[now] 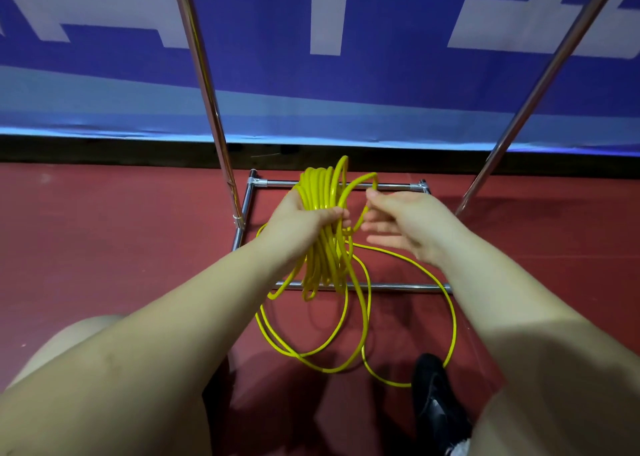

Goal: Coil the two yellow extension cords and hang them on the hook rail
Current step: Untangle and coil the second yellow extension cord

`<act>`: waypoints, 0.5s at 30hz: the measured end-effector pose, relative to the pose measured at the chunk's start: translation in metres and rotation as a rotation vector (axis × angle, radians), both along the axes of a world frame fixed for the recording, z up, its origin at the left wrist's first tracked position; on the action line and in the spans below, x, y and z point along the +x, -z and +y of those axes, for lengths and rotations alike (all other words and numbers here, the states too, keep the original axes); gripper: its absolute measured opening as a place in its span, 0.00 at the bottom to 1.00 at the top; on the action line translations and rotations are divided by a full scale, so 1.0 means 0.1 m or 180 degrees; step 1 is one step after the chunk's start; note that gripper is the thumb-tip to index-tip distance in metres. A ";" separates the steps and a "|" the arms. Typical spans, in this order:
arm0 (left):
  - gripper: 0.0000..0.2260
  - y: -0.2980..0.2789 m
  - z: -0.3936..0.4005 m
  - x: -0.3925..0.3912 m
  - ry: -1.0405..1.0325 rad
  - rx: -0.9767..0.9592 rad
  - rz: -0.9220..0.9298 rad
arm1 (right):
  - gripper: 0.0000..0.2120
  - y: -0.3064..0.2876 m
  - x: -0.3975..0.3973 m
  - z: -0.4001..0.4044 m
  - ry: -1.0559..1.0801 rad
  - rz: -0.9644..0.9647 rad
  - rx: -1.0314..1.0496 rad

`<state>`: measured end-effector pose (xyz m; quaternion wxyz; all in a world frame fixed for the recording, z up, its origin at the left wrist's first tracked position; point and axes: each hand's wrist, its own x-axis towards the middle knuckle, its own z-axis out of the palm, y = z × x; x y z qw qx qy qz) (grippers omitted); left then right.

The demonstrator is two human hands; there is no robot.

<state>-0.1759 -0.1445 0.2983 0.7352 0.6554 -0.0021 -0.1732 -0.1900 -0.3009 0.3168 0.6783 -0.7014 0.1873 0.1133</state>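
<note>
the thin glossy yellow extension cord (323, 233) is gathered as a bundle of loops, clasped by the left hand (304, 220) to keep turns together. a fresh loop is pinched by the right hand (398, 223); slack trails on the red floor (104, 233) before the chrome tube rack (346, 286).

We see the left hand (304, 218) gripping a bundle of cord (323, 233) above the middle of the rack base (367, 285), with the right hand (405, 225) just beside it on the right, pinching one loop. Loose cord loops (346, 334) lie on the floor (121, 240) in front of the base's near bar, left of a shoe (436, 403). Two poles (207, 102) rise from the base's sides, and a banner (346, 91) hangs behind.
</note>
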 end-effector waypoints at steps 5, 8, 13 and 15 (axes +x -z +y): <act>0.08 -0.05 0.05 0.05 -0.0370 -0.0383 0.0334 | 0.13 0.14 -0.10 0.07 -0.1119 -0.0365 -0.2112; 0.03 -0.07 0.07 0.08 -0.0531 -0.0571 0.0429 | 0.08 0.19 -0.14 0.12 -0.1657 -0.0538 -0.2068; 0.04 -0.05 0.16 0.18 -0.0767 -0.0698 0.0560 | 0.09 0.21 -0.18 0.14 -0.1829 -0.0282 -0.1210; 0.05 -0.06 0.24 0.26 -0.0838 -0.0832 0.0666 | 0.12 0.21 -0.22 0.12 -0.2055 0.0093 -0.1216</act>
